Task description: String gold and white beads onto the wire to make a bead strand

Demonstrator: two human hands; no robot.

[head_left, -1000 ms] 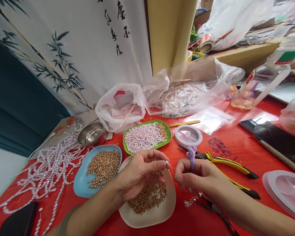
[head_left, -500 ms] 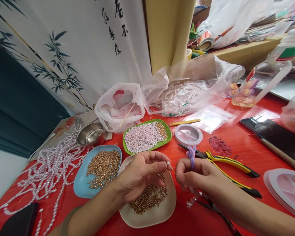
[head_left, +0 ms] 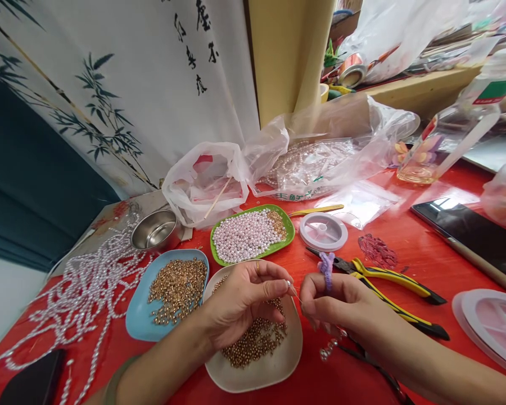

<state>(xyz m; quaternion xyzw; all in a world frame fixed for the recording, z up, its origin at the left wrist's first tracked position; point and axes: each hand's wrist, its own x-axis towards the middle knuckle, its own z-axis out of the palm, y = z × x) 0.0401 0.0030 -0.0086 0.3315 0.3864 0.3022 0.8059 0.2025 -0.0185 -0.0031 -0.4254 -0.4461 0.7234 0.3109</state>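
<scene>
Between the thumb and forefinger of my left hand (head_left: 253, 298) is a small white pearl bead (head_left: 288, 284), held above the cream dish of gold beads. A thin thread (head_left: 296, 294) runs from the bead to my right hand (head_left: 333, 298), whose thumb and forefinger are pinched on it. A purple fuzzy band (head_left: 326, 270) wraps a finger of that hand. Below it dangles a short cluster of pearl beads (head_left: 332, 346), partly hidden by the fingers. The cream dish (head_left: 253, 379) lies under my left hand, which covers part of its gold beads.
A blue dish (head_left: 137, 315) of gold beads and a green tray (head_left: 220, 256) of pearls stand behind. Yellow-black pliers (head_left: 396, 275) lie right, near a thread spool (head_left: 322, 230) and a phone (head_left: 468, 230). Bead strands (head_left: 93, 287) spread left, beside a metal bowl (head_left: 156, 230).
Both hands keep nearly the same place and grip. My right hand has dipped slightly, and the dangling pearl cluster has shifted a little lower.
</scene>
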